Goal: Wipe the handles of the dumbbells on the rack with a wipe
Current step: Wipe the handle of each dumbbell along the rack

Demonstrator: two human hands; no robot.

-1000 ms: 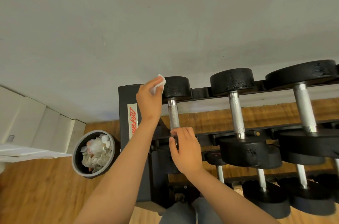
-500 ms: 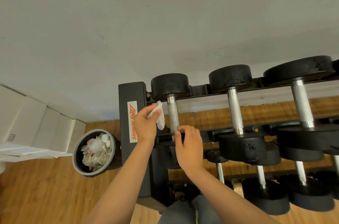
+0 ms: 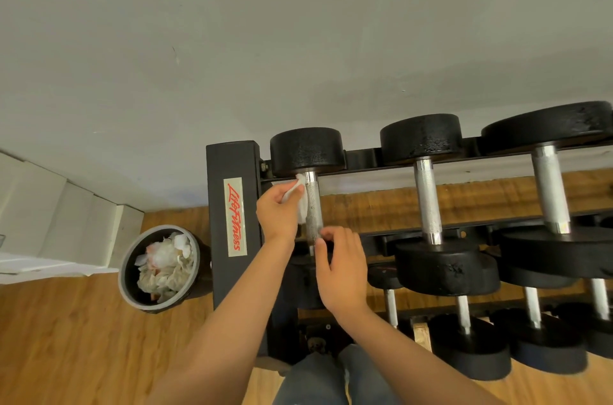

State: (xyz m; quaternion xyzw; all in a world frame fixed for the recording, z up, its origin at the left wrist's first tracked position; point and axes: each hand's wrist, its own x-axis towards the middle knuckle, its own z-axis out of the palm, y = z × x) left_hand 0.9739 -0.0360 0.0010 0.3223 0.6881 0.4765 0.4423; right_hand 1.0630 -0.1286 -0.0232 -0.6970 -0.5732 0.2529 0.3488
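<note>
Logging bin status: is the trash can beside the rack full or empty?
Mostly full: the trash can holds crumpled white wipes heaped near its rim.

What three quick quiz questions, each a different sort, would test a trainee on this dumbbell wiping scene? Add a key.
1. True or false: the left hand holds the white wipe against the leftmost top-row dumbbell handle.
2. The bin beside the rack holds: A crumpled white paper, B bottles, C shoes.
3. Fill in: the right hand pinches that handle at its ___ end, near or far.
Key: 1 true; 2 A; 3 near.
</note>
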